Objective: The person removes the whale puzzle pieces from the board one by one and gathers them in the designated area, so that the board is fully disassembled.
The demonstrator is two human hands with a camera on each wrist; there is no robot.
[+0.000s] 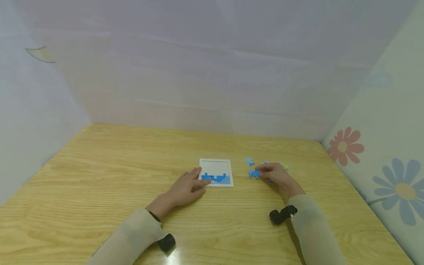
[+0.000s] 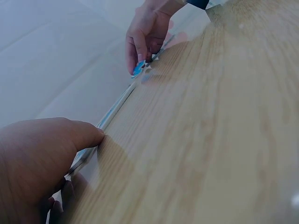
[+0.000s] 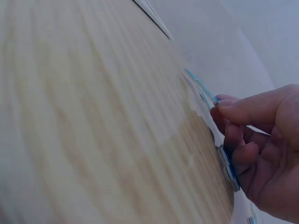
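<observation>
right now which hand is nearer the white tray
Left. The left hand touches the white tray at its left side; the right hand is off to the tray's right, pinching a blue puzzle piece.

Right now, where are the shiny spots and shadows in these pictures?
Head view: white glare on the table at the bottom edge, near the left sleeve; left wrist view: a shadow beside the left hand, a bright spot at the right edge; right wrist view: a shadow by the right hand.
</observation>
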